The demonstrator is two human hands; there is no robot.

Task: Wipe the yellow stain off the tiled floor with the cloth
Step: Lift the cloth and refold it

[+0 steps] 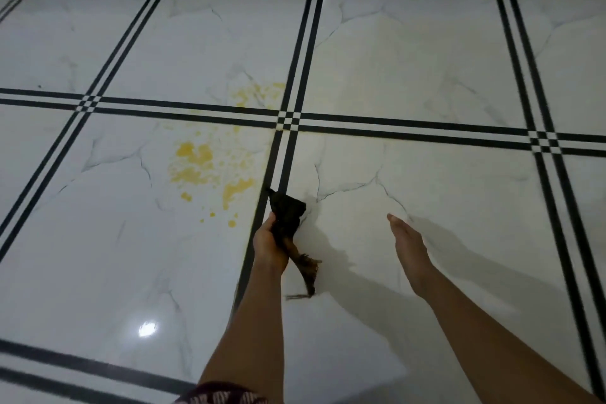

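Patterned fabric (226,398) sits nearest. My left hand (269,244) grips the dark cloth (288,216), bunched; my right hand (408,239) is flat, empty. Yellow stain (203,164) lies just left, unwiped. Advise spreading cloth, wiping inward.

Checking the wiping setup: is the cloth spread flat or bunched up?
Bunched: the dark cloth is gripped in the left hand, its frayed end dangling.

- Your left hand (269,244) is fisted tight around a dark, crumpled, frayed cloth (288,216), forearm stretched forward.
- Your right hand (408,244) is flat, fingers straight and together, holding nothing.
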